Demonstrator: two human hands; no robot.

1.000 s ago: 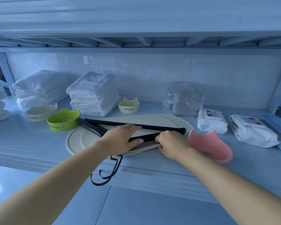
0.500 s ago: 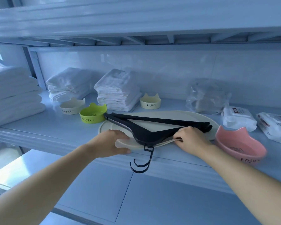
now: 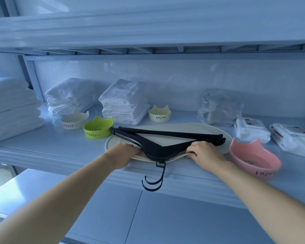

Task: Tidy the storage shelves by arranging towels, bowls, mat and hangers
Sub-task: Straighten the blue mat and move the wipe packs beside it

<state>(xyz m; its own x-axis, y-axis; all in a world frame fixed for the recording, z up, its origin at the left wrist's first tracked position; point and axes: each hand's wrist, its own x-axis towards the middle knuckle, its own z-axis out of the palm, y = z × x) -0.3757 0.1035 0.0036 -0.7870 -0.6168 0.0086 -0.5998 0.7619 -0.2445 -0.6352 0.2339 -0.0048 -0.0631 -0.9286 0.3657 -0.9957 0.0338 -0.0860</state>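
The left hand (image 3: 124, 154), moved off the hangers (image 3: 157, 147), is now gripping the mat (image 3: 183, 128) at its 6 o'clock edge alongside the right hand (image 3: 203, 152). Mat and hangers, lying on the shelf (image 3: 42, 147), are likely being relocated together.

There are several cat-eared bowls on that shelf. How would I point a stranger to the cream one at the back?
On the shelf, find the stack of white towels nearest the middle; the cream bowl stands just right of it, behind the oval mat. Only it is both cream and marked "Enjoy": the left cream bowl says "Happy", and the pink bowl is the other "Enjoy".
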